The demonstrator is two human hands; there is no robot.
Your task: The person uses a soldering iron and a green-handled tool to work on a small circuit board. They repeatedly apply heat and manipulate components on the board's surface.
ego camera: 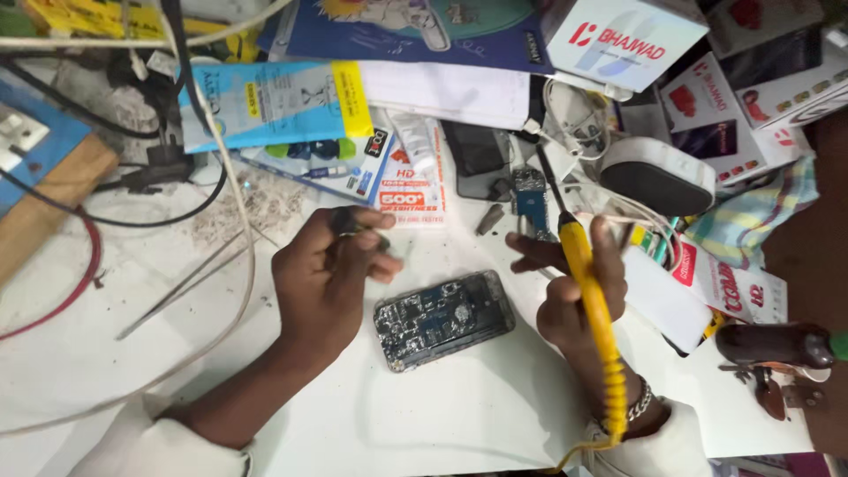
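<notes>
**Soldering iron raised over an opened phone**

The right hand (574, 291) holds a closed grip around a yellow soldering iron (590, 300), tip pointing away from the person. The left hand (327, 278) pinches a small dark part (353, 221) between its fingertips. Between both hands, an opened phone (444, 319) lies flat on the white tabletop (442, 415), near tweezers (181, 287) and cables.

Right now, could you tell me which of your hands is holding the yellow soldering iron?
The right hand grips the yellow soldering iron; the left hand pinches a small dark part.
</notes>
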